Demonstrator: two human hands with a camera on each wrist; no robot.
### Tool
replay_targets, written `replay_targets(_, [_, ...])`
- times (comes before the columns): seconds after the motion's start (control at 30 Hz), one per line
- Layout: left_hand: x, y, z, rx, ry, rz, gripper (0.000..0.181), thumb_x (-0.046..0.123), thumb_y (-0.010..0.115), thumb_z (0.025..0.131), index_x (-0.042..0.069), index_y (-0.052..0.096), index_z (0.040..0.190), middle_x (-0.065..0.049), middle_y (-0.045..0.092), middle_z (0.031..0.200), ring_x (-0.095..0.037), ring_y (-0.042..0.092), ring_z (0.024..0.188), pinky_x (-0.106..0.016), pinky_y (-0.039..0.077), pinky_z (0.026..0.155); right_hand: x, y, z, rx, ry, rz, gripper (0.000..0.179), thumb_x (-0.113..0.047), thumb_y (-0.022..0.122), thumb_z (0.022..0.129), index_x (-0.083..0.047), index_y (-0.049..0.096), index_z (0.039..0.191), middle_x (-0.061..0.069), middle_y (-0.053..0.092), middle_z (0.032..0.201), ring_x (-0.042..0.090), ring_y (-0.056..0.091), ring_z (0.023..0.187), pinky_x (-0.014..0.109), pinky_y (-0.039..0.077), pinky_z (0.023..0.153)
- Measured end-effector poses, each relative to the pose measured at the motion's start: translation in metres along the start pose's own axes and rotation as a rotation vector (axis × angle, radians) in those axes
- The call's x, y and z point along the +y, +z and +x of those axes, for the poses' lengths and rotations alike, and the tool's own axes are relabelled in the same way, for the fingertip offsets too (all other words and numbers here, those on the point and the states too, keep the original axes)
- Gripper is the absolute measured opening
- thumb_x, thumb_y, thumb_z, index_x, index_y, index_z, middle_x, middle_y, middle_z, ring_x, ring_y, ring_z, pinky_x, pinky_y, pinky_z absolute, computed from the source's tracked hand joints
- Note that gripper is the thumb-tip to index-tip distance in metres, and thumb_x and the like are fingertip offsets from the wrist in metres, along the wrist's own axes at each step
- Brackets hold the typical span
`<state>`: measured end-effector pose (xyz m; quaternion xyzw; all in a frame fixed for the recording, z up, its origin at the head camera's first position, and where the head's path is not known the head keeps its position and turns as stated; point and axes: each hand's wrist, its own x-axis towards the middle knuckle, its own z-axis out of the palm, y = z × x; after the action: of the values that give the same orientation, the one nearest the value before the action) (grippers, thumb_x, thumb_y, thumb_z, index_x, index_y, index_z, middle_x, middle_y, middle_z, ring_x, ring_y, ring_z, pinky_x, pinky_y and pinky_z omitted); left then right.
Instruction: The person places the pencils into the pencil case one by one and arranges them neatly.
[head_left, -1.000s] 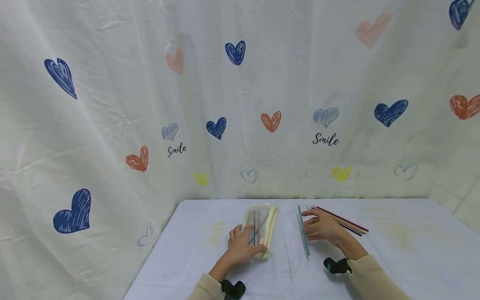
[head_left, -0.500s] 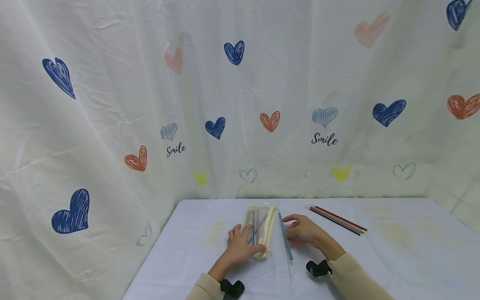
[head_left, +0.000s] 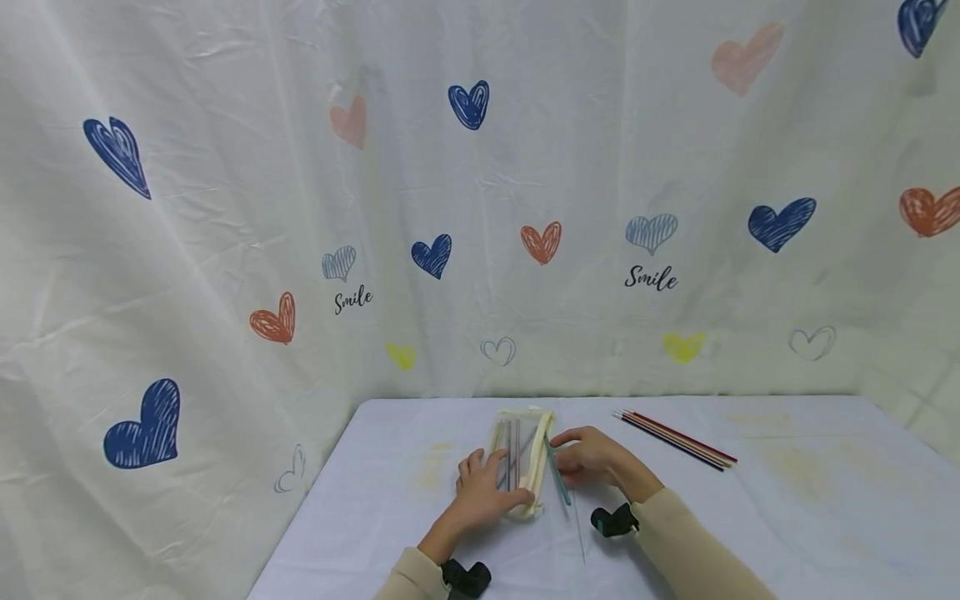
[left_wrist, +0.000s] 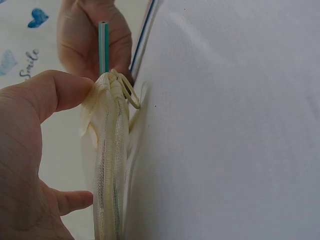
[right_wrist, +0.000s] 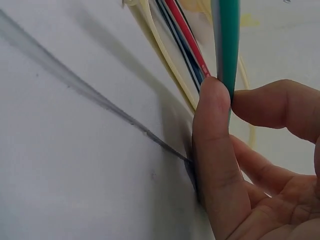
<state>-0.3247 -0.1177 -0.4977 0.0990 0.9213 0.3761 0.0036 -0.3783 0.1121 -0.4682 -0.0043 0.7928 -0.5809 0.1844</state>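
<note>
A cream zip pouch (head_left: 538, 457) with clear and mesh sides lies on the table, several pencils (head_left: 513, 454) visible inside. My left hand (head_left: 483, 502) rests spread over its near part; in the left wrist view the thumb (left_wrist: 72, 90) touches the pouch's near end. Between thumb and fingertips, my right hand (head_left: 596, 460) pinches a green-and-silver striped pencil (head_left: 559, 479). This pencil slants at the pouch's right side, its far end overlapping the edge; I cannot tell whether that end is inside. A red pencil (right_wrist: 187, 37) shows behind it in the right wrist view.
Several loose pencils (head_left: 678, 440), dark, red and pale, lie side by side to the right of my right hand. The white-covered table (head_left: 810, 525) meets a heart-printed curtain (head_left: 585, 183) at its back edge. A crease runs down the cloth near the pouch.
My right hand has carried the green striped pencil leftward from beside the loose pencils to the pouch's right edge. The left hand and pouch have stayed in place.
</note>
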Motion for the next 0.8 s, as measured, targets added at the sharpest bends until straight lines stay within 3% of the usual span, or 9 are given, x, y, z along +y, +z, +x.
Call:
replay_targets(0.43, [0.000, 0.002, 0.002, 0.009, -0.020, 0.027, 0.094, 0.056, 0.077, 0.074, 0.012, 0.045, 0.151, -0.029, 0.025, 0.158, -0.046, 0.019, 0.145, -0.069, 0.022, 0.114, -0.005, 0.011, 0.011, 0.052, -0.011, 0.096, 0.048, 0.006, 0.066, 0.085, 0.009, 0.056, 0.132, 0.015, 0.068, 0.097, 0.017, 0.066, 0.075, 0.031, 0.060, 0.066])
replay_targets(0.6, [0.000, 0.003, 0.002, 0.006, -0.025, 0.033, 0.095, 0.057, 0.077, 0.075, 0.011, 0.045, 0.152, -0.030, 0.025, 0.158, -0.046, 0.019, 0.145, -0.069, 0.022, 0.113, -0.007, 0.019, 0.010, 0.108, -0.027, 0.078, 0.049, 0.008, 0.067, 0.082, 0.009, 0.055, 0.130, 0.015, 0.068, 0.097, 0.017, 0.068, 0.074, 0.031, 0.059, 0.066])
replay_targets(0.8, [0.000, 0.002, 0.002, 0.005, -0.029, 0.025, 0.095, 0.056, 0.077, 0.075, 0.010, 0.045, 0.152, -0.030, 0.025, 0.158, -0.046, 0.019, 0.145, -0.069, 0.022, 0.114, -0.009, 0.029, 0.012, 0.159, -0.001, 0.047, 0.043, 0.003, 0.070, 0.087, 0.004, 0.055, 0.127, 0.016, 0.068, 0.100, 0.019, 0.068, 0.074, 0.031, 0.060, 0.066])
